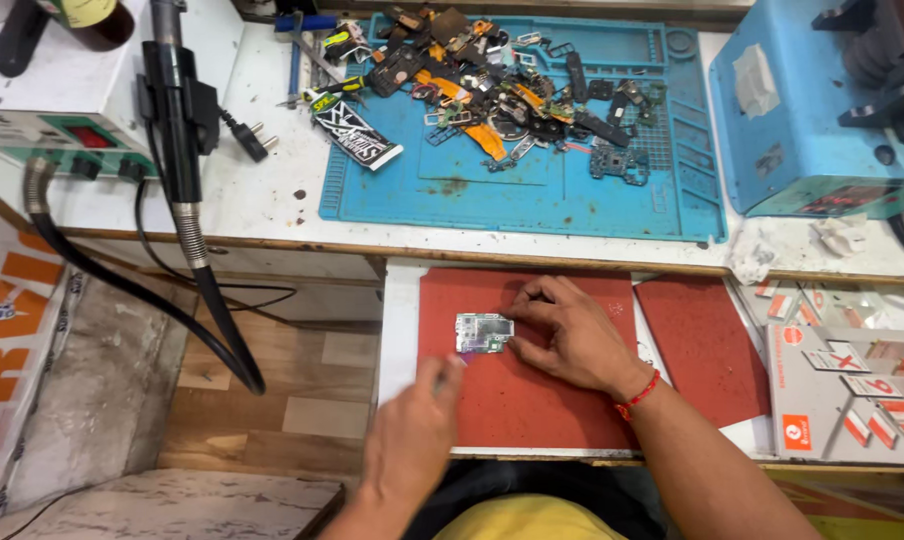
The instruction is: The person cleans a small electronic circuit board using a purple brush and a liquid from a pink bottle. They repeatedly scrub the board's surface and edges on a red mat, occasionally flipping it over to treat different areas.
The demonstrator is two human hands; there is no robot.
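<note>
- My right hand (572,335) lies on the red mat (532,400), its grip pinching the right edge of the small circuit board (484,332).
- The board lies flat on the mat's upper left part.
- My left hand (412,435) hovers just below the board, blurred; I cannot tell its grip.
- Beyond, on the bench (262,195), a blue mat (592,190) carries loose phone parts (492,85).

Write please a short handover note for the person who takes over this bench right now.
Right hand: fingers pin the small circuit board flat on the red mat.
Left hand: blurred, just below the board, fingers closed; whether it holds a tool I cannot tell.
Hot-air handle rests at the left; loose phone parts lie on the blue mat.
Done and left: unclear from this view.
</note>
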